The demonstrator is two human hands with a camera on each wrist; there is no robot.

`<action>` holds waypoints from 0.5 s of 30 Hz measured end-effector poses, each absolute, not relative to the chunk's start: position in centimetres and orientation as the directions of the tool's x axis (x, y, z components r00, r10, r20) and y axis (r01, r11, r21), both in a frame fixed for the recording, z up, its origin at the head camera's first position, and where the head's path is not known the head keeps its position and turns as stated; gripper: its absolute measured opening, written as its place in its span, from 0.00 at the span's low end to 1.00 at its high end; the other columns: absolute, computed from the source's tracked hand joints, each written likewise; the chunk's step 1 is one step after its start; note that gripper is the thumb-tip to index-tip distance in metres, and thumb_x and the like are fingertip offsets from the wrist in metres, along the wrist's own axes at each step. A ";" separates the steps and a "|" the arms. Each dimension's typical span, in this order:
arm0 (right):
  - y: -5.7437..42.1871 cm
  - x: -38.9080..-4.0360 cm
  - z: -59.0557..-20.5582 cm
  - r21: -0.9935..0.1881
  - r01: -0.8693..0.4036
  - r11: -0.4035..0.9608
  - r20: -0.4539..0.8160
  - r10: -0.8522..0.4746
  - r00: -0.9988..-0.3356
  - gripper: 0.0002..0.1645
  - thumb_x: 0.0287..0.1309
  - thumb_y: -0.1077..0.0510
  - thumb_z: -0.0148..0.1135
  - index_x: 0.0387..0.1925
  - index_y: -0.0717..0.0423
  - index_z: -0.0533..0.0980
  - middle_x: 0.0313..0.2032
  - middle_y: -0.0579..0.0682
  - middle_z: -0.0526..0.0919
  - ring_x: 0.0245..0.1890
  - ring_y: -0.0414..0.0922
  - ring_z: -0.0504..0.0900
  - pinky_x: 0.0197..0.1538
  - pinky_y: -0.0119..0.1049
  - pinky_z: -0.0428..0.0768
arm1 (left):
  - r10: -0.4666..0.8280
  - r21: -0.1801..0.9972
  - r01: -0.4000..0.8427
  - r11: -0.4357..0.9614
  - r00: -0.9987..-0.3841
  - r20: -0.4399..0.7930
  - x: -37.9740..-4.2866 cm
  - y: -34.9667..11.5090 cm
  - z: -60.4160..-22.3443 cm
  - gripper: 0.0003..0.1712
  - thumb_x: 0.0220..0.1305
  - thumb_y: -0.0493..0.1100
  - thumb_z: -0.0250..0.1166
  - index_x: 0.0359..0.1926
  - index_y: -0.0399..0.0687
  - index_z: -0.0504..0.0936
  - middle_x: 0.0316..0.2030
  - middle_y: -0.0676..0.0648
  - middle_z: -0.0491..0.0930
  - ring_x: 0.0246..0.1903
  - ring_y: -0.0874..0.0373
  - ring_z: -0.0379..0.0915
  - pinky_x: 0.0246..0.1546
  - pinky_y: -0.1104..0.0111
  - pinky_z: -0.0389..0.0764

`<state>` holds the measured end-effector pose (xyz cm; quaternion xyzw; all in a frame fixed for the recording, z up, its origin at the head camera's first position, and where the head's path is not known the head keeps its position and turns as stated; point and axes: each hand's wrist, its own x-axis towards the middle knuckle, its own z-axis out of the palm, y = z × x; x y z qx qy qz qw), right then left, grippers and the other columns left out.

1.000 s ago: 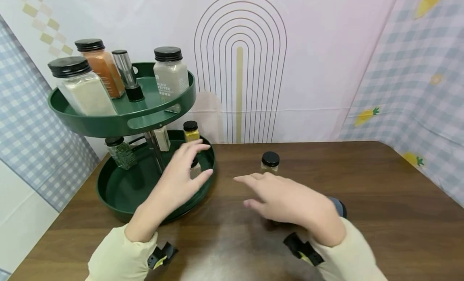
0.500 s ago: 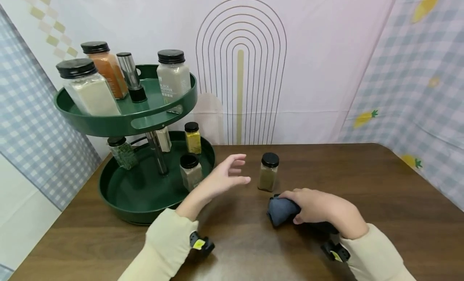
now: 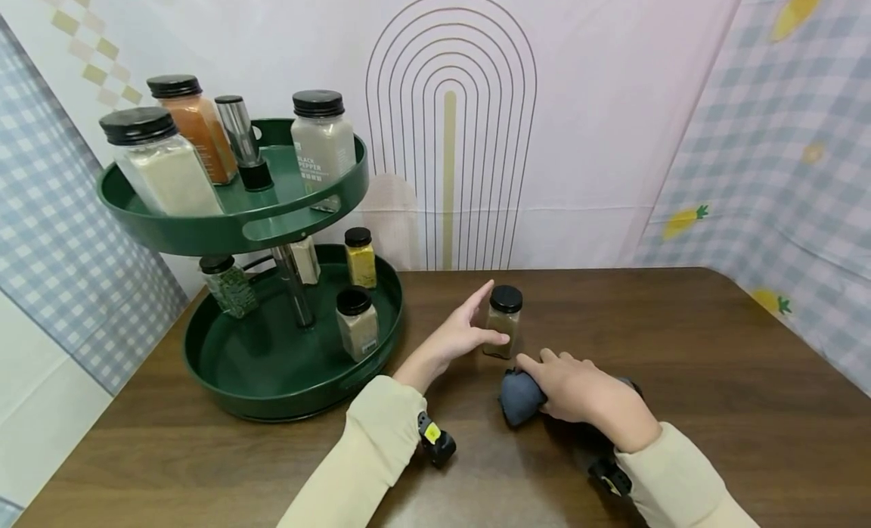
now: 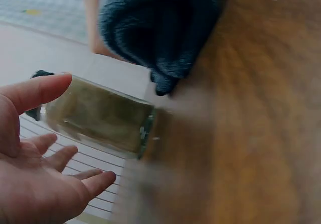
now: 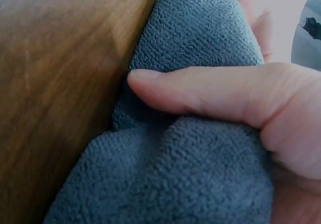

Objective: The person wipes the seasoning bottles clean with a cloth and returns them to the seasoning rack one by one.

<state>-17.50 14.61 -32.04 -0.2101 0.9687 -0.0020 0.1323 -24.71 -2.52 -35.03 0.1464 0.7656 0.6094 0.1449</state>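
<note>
A black-capped spice jar (image 3: 500, 327) with greenish-brown powder stands upright on the wooden table. Beside it is my left hand (image 3: 452, 337), thumb and fingers spread around its left side. In the left wrist view the thumb overlaps the spice jar near its cap, and contact is hard to tell. My right hand (image 3: 578, 392) grips a rolled blue-grey towel (image 3: 520, 398) on the table, right of and nearer than the jar. The right wrist view has the thumb (image 5: 170, 88) pressed across the towel's fold; most of the other fingers are hidden.
A green two-tier turntable rack (image 3: 272, 399) stands on the left. Its upper tier carries large jars, including one labelled black pepper (image 3: 323, 150), and a metal cylinder (image 3: 243, 142). Small jars (image 3: 357, 324) stand on the lower tier. Patterned cloth (image 3: 599, 119) hangs behind the table.
My left hand has moved right, from over the rack to the spice jar. The right hand has come down onto the towel and taken hold of it.
</note>
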 end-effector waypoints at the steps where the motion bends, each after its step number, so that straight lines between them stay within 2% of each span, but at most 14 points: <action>1: 14.6 -17.5 -32.1 -0.056 -0.401 0.914 -0.257 -0.402 -0.879 0.30 0.47 0.59 0.70 0.51 0.51 0.66 0.49 0.63 0.72 0.47 0.63 0.74 0.43 0.62 0.72 | 0.401 0.975 0.050 0.216 -0.915 -0.042 -24.7 -2.4 -35.2 0.49 0.54 0.40 0.68 0.71 0.66 0.51 0.71 0.51 0.52 0.70 0.48 0.46 0.66 0.48 0.54; 5: 14.6 -17.6 -32.1 -0.050 -0.384 0.922 -0.274 -0.382 -0.882 0.32 0.48 0.59 0.69 0.54 0.52 0.65 0.52 0.64 0.71 0.50 0.64 0.72 0.44 0.63 0.71 | 0.388 0.972 0.058 0.227 -0.921 -0.035 -24.7 -2.2 -35.7 0.46 0.54 0.43 0.69 0.70 0.62 0.54 0.64 0.47 0.62 0.64 0.50 0.57 0.62 0.51 0.61; 7: 14.5 -17.6 -32.2 -0.052 -0.377 0.925 -0.285 -0.376 -0.882 0.32 0.48 0.59 0.69 0.54 0.52 0.65 0.53 0.64 0.71 0.50 0.64 0.72 0.45 0.63 0.71 | 0.375 0.967 0.058 0.249 -0.926 -0.041 -24.6 -2.2 -35.9 0.41 0.53 0.45 0.69 0.67 0.57 0.61 0.61 0.47 0.66 0.60 0.50 0.61 0.60 0.52 0.64; 11: 14.5 -17.7 -32.1 -0.051 -0.369 0.928 -0.290 -0.367 -0.884 0.31 0.48 0.59 0.69 0.53 0.51 0.65 0.52 0.63 0.71 0.50 0.63 0.72 0.45 0.62 0.71 | 0.352 0.956 0.045 0.288 -0.934 -0.062 -24.5 -2.2 -36.1 0.32 0.52 0.47 0.70 0.59 0.52 0.71 0.55 0.48 0.71 0.57 0.51 0.66 0.58 0.55 0.67; 15: 14.5 -17.7 -32.1 -0.053 -0.376 0.925 -0.278 -0.375 -0.884 0.30 0.48 0.59 0.70 0.52 0.50 0.66 0.50 0.61 0.72 0.48 0.61 0.74 0.43 0.61 0.72 | 0.338 0.954 0.013 0.298 -0.937 -0.093 -24.2 -2.4 -36.2 0.29 0.51 0.48 0.70 0.56 0.53 0.74 0.52 0.50 0.76 0.56 0.52 0.68 0.57 0.54 0.67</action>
